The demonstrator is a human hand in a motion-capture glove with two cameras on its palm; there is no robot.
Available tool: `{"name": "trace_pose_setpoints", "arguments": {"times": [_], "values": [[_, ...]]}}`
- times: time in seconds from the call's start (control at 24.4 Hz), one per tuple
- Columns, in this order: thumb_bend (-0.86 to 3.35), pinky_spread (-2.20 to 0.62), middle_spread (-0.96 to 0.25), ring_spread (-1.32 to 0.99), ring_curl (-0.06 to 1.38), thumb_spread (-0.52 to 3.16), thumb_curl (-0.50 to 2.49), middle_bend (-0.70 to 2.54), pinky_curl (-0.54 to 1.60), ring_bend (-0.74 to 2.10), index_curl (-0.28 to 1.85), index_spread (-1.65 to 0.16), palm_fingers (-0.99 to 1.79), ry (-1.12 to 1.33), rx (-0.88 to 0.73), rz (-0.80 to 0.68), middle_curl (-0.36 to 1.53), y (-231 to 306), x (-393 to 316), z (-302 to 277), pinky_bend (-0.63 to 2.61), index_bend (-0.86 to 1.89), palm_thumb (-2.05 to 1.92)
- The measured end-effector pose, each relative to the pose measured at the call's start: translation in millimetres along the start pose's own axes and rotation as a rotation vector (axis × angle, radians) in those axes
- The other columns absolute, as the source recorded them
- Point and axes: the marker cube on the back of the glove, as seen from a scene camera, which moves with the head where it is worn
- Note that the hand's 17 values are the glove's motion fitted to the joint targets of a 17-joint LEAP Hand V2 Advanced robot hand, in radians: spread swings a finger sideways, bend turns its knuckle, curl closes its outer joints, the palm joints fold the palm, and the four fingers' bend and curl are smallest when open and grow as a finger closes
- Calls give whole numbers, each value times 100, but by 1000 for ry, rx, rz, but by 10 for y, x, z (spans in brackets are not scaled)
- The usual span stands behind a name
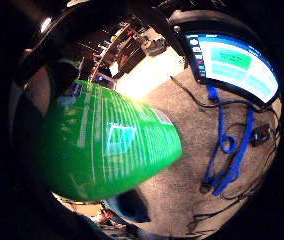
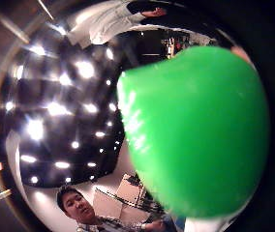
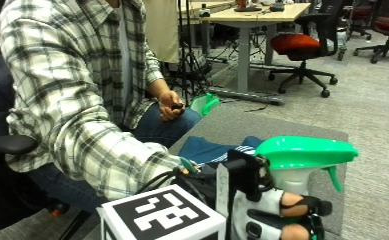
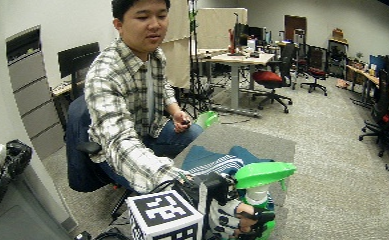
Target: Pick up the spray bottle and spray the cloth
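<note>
Grasping spray bottle (image 3: 294, 172) upright, gloved right hand (image 3: 274, 210) grip curled round its neck, above cloth (image 3: 210, 150)

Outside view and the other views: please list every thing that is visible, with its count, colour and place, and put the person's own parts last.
spray bottle: one, green head on a white neck, held upright above the table's near end
cloth: one, blue with a striped part, lying on the table behind the bottle
table: one, grey top, in front of the person
tablet: one, lit screen, on the grey surface
lanyard: one, blue, beside the tablet
right hand: one, gloved, fingers curled round the bottle
left hand: one, bare, on the lap, holding a small dark thing
</note>
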Motion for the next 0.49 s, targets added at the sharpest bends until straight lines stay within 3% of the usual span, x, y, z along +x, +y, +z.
{"name": "trace_pose_setpoints", "arguments": {"times": [0.21,0.49], "values": [[13,11,-8,-9,33,72,49,47,21,52,30,-24,93,-14,15,-73,40,65,-142,35,43,35,97],[8,5,-9,-12,36,59,55,46,24,52,35,-23,111,-7,24,-163,43,179,-315,-39,43,29,101]]}}
